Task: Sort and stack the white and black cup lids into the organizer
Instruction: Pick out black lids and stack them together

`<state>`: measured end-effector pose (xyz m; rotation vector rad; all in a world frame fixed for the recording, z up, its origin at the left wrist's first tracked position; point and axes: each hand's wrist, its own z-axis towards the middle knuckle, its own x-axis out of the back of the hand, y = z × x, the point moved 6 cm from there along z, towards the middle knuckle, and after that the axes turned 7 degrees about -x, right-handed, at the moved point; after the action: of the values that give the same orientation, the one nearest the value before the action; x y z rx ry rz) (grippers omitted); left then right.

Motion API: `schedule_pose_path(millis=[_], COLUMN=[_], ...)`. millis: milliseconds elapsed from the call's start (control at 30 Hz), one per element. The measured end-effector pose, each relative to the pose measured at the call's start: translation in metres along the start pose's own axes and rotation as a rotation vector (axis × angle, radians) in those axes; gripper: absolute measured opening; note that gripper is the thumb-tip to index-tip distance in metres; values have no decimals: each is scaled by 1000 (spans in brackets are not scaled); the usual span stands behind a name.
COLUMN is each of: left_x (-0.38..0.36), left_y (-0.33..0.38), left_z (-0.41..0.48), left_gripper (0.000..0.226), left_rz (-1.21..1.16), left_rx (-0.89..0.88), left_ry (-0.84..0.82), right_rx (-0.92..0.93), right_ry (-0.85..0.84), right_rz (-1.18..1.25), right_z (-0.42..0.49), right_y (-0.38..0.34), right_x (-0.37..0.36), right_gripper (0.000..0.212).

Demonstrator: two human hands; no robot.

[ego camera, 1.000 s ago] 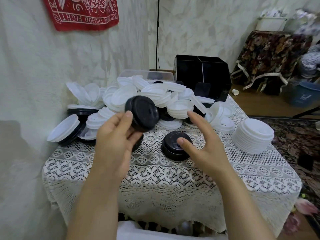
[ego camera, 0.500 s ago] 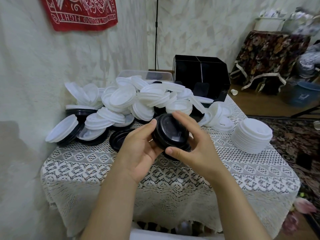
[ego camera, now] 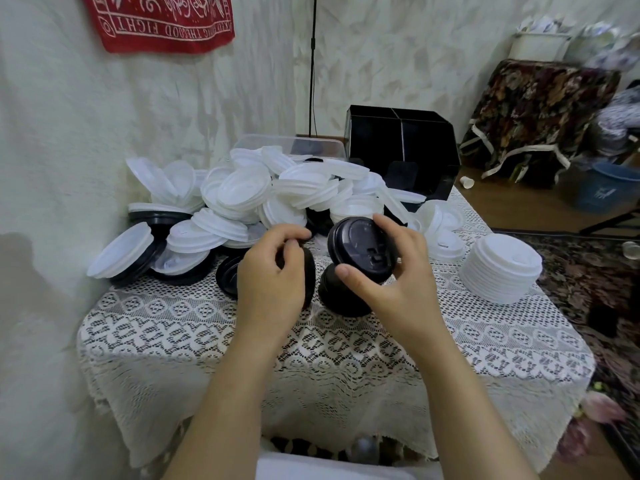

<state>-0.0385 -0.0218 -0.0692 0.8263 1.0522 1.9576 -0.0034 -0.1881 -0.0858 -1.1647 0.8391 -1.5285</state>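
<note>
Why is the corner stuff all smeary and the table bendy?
Head view: the wide lens curves the table edges; the top-right clutter is blurred; the right hand and its black lid look sharp.

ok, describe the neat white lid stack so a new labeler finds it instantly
Start at the lace-covered table. Go to its right edge, clear of the big jumbled lid pile at the back. The white stack stands alone there: the only white lids nested neatly into one tidy column, not strewn.
</note>
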Motion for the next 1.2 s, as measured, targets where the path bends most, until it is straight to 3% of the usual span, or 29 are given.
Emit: schedule_pose_path(millis=[167,267,433,600,900,1200], left_x=[-3,-9,-3,-1,17,6], left_y=[2,-3,-12,-20,-30,-24], left_z=[-2,-5,-2,-2,7,2], left_gripper=[12,22,24,13,16,34], left_rz=[24,-33,-143,-105,351,675], left_rx=[28,99,239,281,143,17], left_ry=[-175,-271,-164,-151,-111,-230], right_rx=[47,84,60,8,-172,-151], right_ry=[-5,-50,-232,-152,-13,-197], right_rz=[-32,-74,-122,-103,-97,-218], right_z=[-2,-4,-3,1,8,4], right_y=[-4,-7,-2,6,35,34], right_x=[-3,-7,-9,-1,28,9], right_gripper=[79,83,87,75,66,69])
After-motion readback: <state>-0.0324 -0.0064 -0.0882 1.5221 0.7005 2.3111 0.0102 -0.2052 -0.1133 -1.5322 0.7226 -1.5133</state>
